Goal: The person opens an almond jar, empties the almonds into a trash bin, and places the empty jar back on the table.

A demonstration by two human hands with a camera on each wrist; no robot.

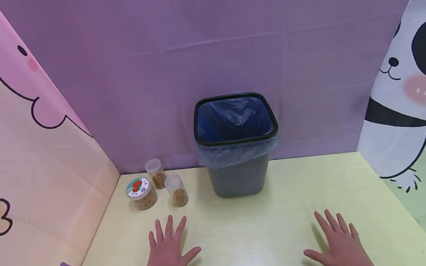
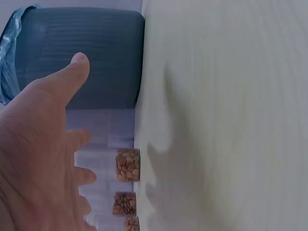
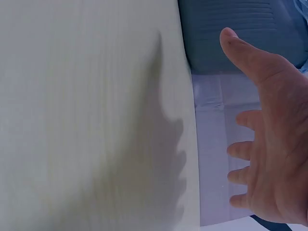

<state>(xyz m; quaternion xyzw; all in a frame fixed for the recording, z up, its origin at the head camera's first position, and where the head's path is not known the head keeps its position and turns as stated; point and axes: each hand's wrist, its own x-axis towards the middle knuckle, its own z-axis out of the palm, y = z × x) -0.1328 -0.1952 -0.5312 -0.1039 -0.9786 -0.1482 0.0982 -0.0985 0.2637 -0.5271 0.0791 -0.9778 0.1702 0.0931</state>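
With fingers spread, my left hand (image 1: 166,257) hovers over the table's left front, holding nothing. My right hand (image 1: 341,247) is spread the same way at the right front, also holding nothing. Just beyond the left hand stand a wide jar (image 1: 145,199) with a printed white and green lid and two narrower clear containers, one at the back (image 1: 158,177) and one nearer the middle (image 1: 179,196). All three hold small brown pellets (image 2: 128,164). A grey trash can (image 1: 239,179) with a black rim and a blue plastic liner (image 1: 234,118) stands at the table's back middle.
The pale table (image 1: 246,237) backs onto a purple cloth wall (image 1: 146,83). A pink and cream printed sheet (image 1: 38,158) borders the left side, and a panda-printed sheet (image 1: 406,144) the right. Both hands cast shadows on the tabletop.
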